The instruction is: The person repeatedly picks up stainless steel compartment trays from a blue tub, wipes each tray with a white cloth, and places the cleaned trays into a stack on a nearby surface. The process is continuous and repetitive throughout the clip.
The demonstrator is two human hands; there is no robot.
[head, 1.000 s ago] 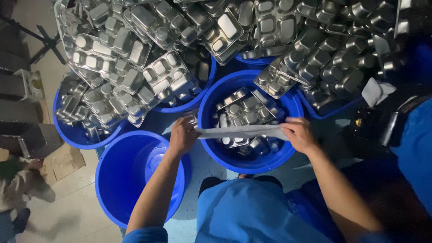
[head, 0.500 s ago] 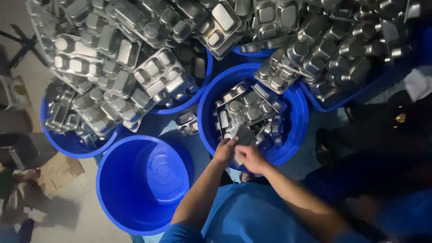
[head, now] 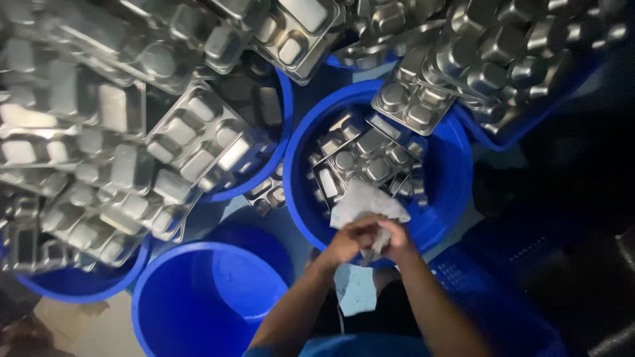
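Steel compartment trays (head: 132, 132) are heaped over several blue tubs; one tub (head: 450, 178) at centre holds a smaller stack, and an empty blue tub (head: 198, 297) stands near left. Both hands now meet at the centre tub's near rim. The left hand (head: 347, 239) and right hand (head: 395, 239) are closed around a bunched white cloth (head: 365, 206). One second ago the cloth was stretched flat between hands held well apart; it is now gathered into a wad.

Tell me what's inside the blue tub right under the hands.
The blue tub holds a heap of steel compartment trays. The white cloth, gripped by both the left hand and right hand, hides the nearest trays. The tub's bottom is covered.
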